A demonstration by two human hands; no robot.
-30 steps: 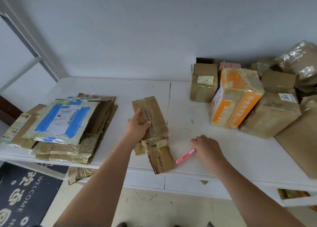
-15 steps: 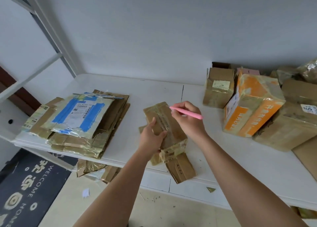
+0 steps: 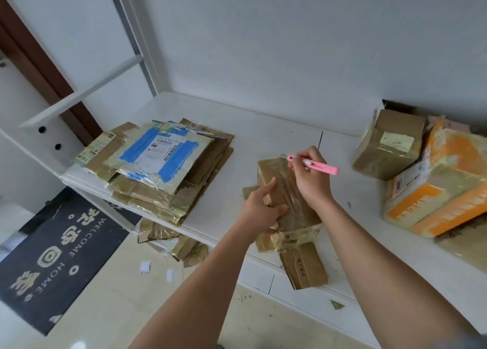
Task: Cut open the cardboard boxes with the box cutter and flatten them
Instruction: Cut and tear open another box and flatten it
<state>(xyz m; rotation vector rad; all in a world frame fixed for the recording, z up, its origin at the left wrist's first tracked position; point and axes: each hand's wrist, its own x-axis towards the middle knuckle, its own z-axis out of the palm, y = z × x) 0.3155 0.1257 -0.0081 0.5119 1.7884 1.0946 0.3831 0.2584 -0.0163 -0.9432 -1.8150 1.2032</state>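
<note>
A long brown taped cardboard box (image 3: 286, 190) lies on the white table (image 3: 263, 127), its open flap (image 3: 305, 265) hanging over the front edge. My left hand (image 3: 261, 207) grips the box's left side, thumb up along the top. My right hand (image 3: 309, 176) holds the pink box cutter (image 3: 316, 165) like a pen, its tip at the box's far end. A stack of flattened boxes (image 3: 163, 172) lies at the left of the table. Uncut boxes stand at the right: a small brown one (image 3: 387, 148) and an orange-and-white one (image 3: 437, 188).
Flattened cardboard pieces (image 3: 168, 239) and paper scraps lie on the floor under the table's left end. A dark welcome mat (image 3: 55, 254) covers the floor at the left. White shelf bars (image 3: 87, 90) rise at the table's left end.
My right hand picked the pink cutter up from the table and brought it to the box's far end. The view swung left and down. My left hand stays on the box.
</note>
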